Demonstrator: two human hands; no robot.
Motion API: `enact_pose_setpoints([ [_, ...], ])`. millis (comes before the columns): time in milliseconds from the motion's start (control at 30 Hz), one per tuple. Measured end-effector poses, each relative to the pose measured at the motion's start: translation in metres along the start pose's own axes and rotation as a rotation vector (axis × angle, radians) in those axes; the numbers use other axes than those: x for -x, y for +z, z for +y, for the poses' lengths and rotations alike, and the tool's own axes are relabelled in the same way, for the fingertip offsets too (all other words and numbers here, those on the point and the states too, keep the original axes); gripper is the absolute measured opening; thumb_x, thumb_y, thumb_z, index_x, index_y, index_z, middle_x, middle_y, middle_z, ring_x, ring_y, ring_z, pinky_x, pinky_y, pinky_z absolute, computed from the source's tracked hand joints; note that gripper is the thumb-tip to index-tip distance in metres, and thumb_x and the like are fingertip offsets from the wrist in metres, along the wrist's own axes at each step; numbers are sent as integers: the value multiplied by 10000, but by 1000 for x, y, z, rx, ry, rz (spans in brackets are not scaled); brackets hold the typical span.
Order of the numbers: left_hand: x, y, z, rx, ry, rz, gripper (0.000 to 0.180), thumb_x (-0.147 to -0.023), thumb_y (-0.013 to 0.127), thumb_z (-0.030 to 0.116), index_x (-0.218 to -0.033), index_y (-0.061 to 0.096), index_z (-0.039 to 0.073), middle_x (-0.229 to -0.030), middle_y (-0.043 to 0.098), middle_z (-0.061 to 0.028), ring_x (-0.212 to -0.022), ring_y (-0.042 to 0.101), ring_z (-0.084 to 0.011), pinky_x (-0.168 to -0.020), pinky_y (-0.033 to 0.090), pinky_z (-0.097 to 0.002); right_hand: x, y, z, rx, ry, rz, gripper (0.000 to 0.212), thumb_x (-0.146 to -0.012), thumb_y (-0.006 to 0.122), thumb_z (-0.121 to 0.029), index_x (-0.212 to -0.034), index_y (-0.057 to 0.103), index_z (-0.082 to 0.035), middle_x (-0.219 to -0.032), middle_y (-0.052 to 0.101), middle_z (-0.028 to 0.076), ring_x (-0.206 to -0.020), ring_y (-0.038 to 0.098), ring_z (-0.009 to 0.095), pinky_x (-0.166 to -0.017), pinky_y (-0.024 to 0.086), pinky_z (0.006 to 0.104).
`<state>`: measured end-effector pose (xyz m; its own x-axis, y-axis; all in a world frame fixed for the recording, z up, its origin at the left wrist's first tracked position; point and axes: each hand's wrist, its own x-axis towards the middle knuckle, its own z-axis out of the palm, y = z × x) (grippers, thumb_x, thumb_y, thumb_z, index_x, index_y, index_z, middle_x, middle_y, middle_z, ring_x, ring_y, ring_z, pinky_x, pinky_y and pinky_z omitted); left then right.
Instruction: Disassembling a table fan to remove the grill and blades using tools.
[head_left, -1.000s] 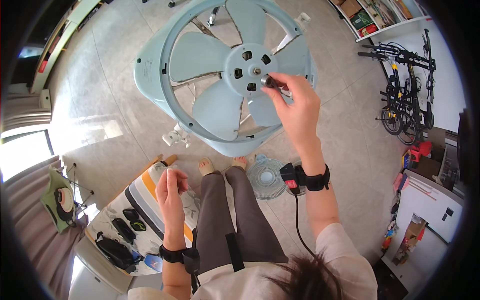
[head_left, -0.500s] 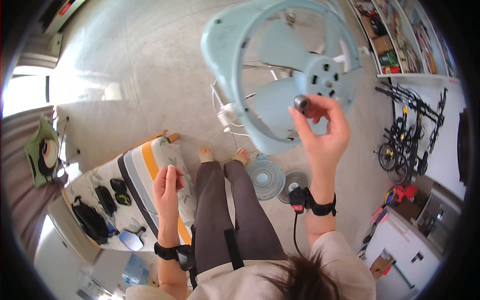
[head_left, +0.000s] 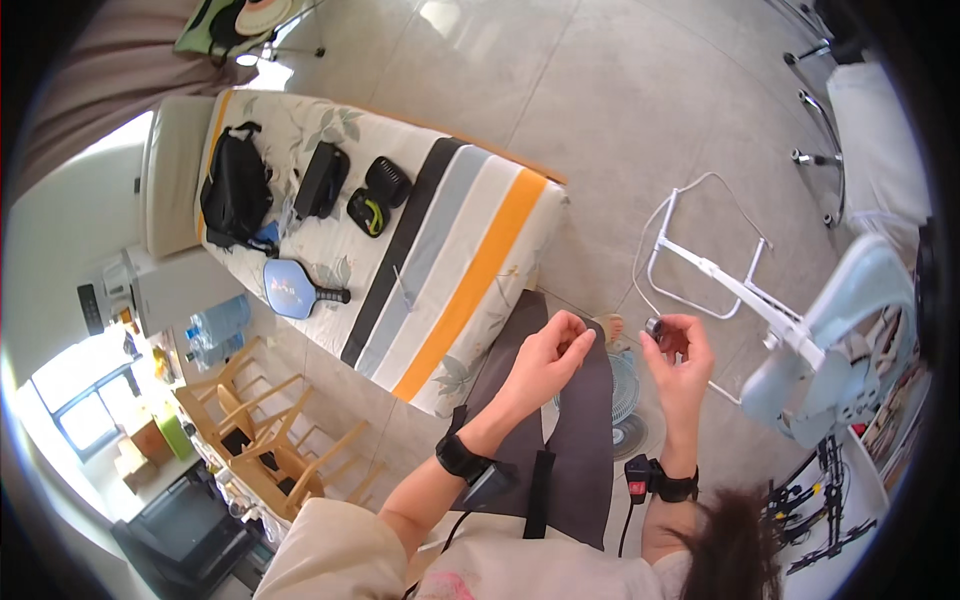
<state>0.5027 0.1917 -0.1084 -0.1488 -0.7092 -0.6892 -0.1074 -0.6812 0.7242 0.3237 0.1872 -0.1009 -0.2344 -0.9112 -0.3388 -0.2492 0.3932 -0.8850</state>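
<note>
My right hand [head_left: 684, 362] is closed, pinching a short dark metal cylinder [head_left: 653, 327] with a round end between thumb and fingers. To its left, my left hand [head_left: 548, 362] has its fingers curled and the thumb pressed to them; whatever is in it, if anything, is hidden. The hands are apart, above my lap. Off to the right stands a light-blue fan [head_left: 860, 320] on a white stand [head_left: 712, 268]; neither hand touches it. A round blue fan grille [head_left: 624, 388] lies on the floor below, partly hidden by my leg.
On my left is a bed [head_left: 480, 240] with a striped cover, bearing a black bag [head_left: 237, 190], small black cases [head_left: 372, 195] and a blue paddle [head_left: 290, 288]. Wooden chairs [head_left: 270, 430] stand beyond it. Folded bikes [head_left: 825, 500] lean at lower right.
My view has swung to the left, so the fan now appears farther right and the bed fills more. My left hand has come nearer my right, which still holds the metal cylinder.
</note>
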Motion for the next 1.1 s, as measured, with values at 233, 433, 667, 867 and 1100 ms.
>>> enact_pose_setpoints([
  [233,-25,-113,-41,156,-42,161,150,-924,543,154,-931,512,8,-726,524,8,-643,496,-51,-581,392,-203,-28,136,4,53,96,-199,229,-707,721,-33,-896,595,-8,-741,597,-7,-619,468,44,-548,382,188],
  [433,-80,-236,-125,-46,-40,419,223,-900,561,227,-920,555,4,-620,562,-38,-564,503,-83,-531,393,-252,-36,257,34,69,103,-374,226,-712,723,-48,-888,592,7,-702,592,8,-571,478,44,-533,407,189],
  [667,-106,-282,-162,110,-102,499,221,-897,557,217,-883,552,-4,-603,563,-24,-558,500,-79,-533,384,-240,-86,365,83,333,-47,-505,228,-705,709,-130,-872,589,-32,-697,598,50,-591,538,150,-559,433,280],
  [867,-94,-283,-196,199,-143,513,219,-897,554,220,-879,552,2,-600,559,-25,-558,500,-79,-530,380,-244,-120,441,99,443,-183,-615,203,-705,677,-153,-840,574,-41,-720,622,92,-675,605,270,-627,471,363],
  [1100,-81,-287,-215,214,-223,530,221,-894,552,229,-880,561,9,-595,560,-26,-549,494,-86,-521,372,-246,-108,473,110,449,-136,-806,239,-719,681,-213,-857,597,-37,-729,645,85,-702,628,254,-647,489,349],
])
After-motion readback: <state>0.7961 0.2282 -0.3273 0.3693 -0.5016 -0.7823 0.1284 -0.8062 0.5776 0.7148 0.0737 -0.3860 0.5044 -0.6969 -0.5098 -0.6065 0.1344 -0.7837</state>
